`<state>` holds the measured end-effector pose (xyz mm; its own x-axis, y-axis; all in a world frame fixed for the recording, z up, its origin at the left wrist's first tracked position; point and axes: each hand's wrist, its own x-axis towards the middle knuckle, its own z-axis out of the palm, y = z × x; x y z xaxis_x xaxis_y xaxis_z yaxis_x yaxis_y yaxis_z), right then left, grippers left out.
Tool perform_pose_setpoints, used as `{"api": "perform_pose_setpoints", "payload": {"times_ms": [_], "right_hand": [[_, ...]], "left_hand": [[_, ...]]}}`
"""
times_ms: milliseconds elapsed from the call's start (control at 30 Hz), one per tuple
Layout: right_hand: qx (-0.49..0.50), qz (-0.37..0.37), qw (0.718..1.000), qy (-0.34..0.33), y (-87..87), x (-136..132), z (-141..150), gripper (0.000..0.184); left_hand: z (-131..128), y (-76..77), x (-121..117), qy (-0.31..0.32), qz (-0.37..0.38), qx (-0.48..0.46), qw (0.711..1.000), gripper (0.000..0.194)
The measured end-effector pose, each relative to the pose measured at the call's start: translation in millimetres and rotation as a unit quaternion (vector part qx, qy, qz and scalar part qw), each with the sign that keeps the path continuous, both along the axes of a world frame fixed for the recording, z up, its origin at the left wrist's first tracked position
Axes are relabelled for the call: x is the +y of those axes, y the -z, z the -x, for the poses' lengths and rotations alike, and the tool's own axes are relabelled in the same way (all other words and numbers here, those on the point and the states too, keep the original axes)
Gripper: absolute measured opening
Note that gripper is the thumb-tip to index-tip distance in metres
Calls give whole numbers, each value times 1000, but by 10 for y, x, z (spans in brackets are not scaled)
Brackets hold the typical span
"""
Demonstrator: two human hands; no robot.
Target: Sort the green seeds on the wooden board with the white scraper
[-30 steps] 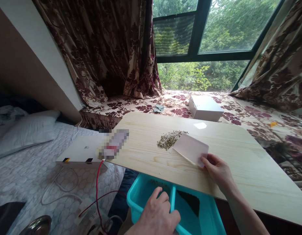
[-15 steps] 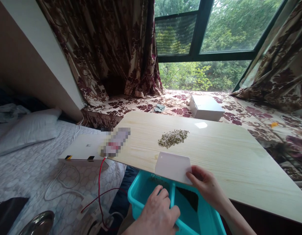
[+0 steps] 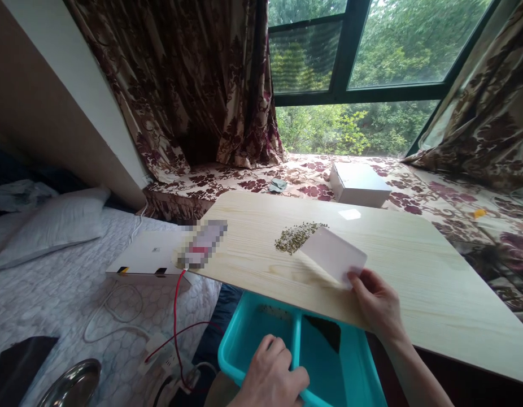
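Observation:
My right hand pinches a white plastic scraper card by its near corner. The card rests tilted on the pale wooden board, its far edge against a small pile of green-brown seeds. My left hand grips the near rim and divider of a turquoise two-compartment tray held under the board's front edge. Some dark grains lie in the tray's compartments.
A white box sits on the floral window seat behind the board. A blurred object lies on the board's left corner beside a white flat device. Red and white cables trail over the quilted bed. A metal dish is at bottom left.
The right hand moved the card from the board's front edge over the tray back up to the seed pile. The left hand stays on the tray.

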<state>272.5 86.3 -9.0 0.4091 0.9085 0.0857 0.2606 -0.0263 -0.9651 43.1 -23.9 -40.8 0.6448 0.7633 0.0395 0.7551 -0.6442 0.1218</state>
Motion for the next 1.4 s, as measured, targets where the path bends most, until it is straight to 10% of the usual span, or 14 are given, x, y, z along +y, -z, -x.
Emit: {"api": "perform_pose_setpoints", "payload": {"times_ms": [600, 1400], "right_hand": [[-43, 10, 997, 68, 27, 49, -46, 32], [-61, -24, 995, 71, 39, 265, -58, 31]], "left_hand": [[340, 396, 2, -29, -44, -152, 987, 16], [484, 78, 161, -97, -40, -167, 980, 23]]}}
